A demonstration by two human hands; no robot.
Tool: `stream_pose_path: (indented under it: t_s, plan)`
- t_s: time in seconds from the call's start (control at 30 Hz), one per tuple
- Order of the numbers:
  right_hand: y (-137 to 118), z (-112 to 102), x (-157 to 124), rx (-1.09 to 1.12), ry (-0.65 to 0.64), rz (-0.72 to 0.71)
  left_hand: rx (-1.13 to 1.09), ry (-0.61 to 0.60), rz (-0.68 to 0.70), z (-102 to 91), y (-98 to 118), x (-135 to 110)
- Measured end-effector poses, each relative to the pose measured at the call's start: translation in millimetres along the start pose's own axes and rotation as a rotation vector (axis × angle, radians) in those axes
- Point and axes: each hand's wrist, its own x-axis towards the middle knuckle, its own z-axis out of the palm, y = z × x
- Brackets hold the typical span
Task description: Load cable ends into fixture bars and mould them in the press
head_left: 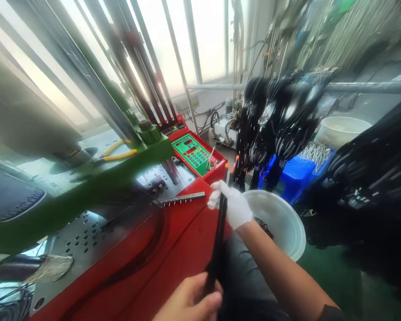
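A bundle of black cables (219,225) runs between my two hands, over the edge of a red machine table (187,236). My right hand (232,204), in a white glove, is closed round the upper part, where small orange tips show just beyond the fingers. Bare and low in the picture, my left hand (197,296) grips the bottom of the same bundle. Near the right hand, on the red surface, lies a metal bar (183,198) with a row of small pins. Motion blurs much of the scene.
A red control box with a green keypad panel (195,154) stands at the back. Yellow-handled pliers (118,151) rest by a green machine frame (87,187). At right are a white tub (294,218), blue bins (292,178) and black cable bundles (287,120) hanging from a rail.
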Motion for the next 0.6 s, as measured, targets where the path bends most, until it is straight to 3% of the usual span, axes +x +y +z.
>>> stream_pose_path:
  t_s: [0.07,0.2,0.4,0.6]
  plan:
    - [14.0,11.5,-15.0,-0.052,-0.127,0.009,-0.175,-0.009,0.088,14.5,7.0,18.1]
    - [27.0,22.4,-34.3,-0.086,-0.374,0.126,-0.361,0.200,0.270,14.9,16.8,30.6]
    - [23.0,22.3,-40.0,-0.119,-0.382,0.163,-0.343,0.126,0.165,-2.7,-5.9,2.6]
    - [38.2,36.1,-52.9,-0.164,-0.508,0.273,-0.335,0.266,0.275,1.5,-15.1,6.4]
